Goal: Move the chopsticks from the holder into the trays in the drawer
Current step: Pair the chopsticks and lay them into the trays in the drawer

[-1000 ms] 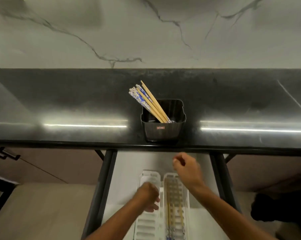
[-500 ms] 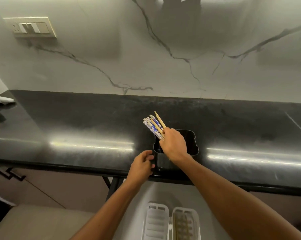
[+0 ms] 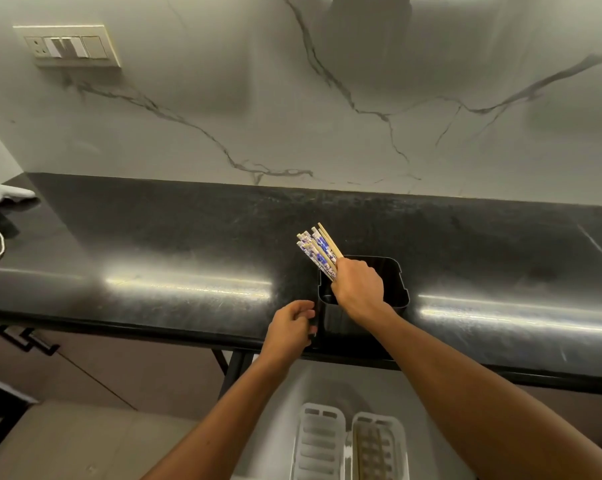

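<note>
- The right hand (image 3: 358,289) has its fingers curled round the bundle of chopsticks (image 3: 318,252), clamped low on the shafts just above the rim of the holder (image 3: 394,285)
- The left hand (image 3: 290,329) rests against the holder's left front corner, its fingers curled on the wall, seemingly to steady it
- Judged from their look, the chopsticks are light, stiff and thin; as a loose bundle they could fan out or slip singly, so a firm grip round the middle of the shafts, with the ends kept level, seems safest
- They look smooth, so likely a little slippery; not fragile, though a thin stick might snap if levered against the rim
- The bundle leans up and to the left out of the holder: several sticks bear a blue and white pattern on their upper ends, others are plain pale wood
- The holder is a dark, squarish tub standing near the front edge of the black tabletop (image 3: 188,244)
- Below, in the open drawer (image 3: 292,386), lie two white trays (image 3: 322,441) side by side; the right one seems to hold some sticks already
</note>
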Available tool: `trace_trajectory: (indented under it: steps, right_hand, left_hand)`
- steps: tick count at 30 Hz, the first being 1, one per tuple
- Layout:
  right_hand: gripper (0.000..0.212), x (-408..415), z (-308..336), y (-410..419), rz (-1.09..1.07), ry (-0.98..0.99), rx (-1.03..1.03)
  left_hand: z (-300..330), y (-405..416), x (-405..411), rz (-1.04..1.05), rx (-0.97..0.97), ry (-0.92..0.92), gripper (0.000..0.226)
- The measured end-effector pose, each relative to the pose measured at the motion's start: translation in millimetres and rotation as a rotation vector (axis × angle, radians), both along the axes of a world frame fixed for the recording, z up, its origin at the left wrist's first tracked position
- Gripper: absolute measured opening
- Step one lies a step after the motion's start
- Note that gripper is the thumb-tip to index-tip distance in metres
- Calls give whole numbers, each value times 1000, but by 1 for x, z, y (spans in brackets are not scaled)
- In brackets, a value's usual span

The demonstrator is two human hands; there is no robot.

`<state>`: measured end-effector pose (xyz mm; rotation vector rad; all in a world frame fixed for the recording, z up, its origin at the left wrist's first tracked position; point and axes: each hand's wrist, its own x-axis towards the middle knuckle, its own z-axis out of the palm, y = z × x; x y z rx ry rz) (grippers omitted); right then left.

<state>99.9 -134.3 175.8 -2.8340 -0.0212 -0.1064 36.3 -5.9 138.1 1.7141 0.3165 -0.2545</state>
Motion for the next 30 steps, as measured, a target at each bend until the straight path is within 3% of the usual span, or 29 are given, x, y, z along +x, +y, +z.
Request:
trace_trajectory:
  steps: [15, 20, 25, 30]
  right_hand:
    - [24, 13, 25, -28, 103, 142, 40]
    - [34, 14, 38, -36, 137, 183, 200]
    - [17, 13, 78, -49, 111, 58, 361]
    - [12, 13, 151, -66, 131, -3, 624]
  left_hand:
    - [3, 16, 3, 78, -80, -30, 24]
    - [7, 16, 4, 105, -99, -56, 24]
    - [17, 16, 7, 156, -97, -136, 20]
    - [54, 5, 12, 146, 18, -403, 18]
